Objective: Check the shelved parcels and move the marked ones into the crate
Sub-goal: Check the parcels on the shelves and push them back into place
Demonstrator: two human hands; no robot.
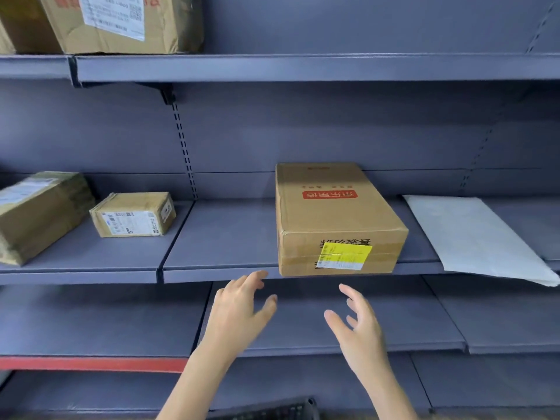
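1. Cardboard parcel point(336, 213) with a yellow label point(346, 256) sits on the middle shelf point(218, 237), its front edge poking past the shelf lip.
2. My left hand point(239, 313) is just below the parcel's left corner, grip spread wide, holding nothing.
3. My right hand point(360, 331) is below the parcel too, grip just as loose and empty.
4. Well left of the parcel sits a small box point(133, 215); a white mailer point(475, 237) lies to its right.
5. Black crate point(272, 410) peeks in below the parcel.

A: Shelving unit point(303, 68), blue-grey metal, fills the view; what backs it?
B: A matching back panel point(333, 125) with slotted uprights point(183, 147) and a black bracket point(166, 92).
A: Lower down?
B: A red edge strip point(91, 363) on one lower shelf; even, soft light.
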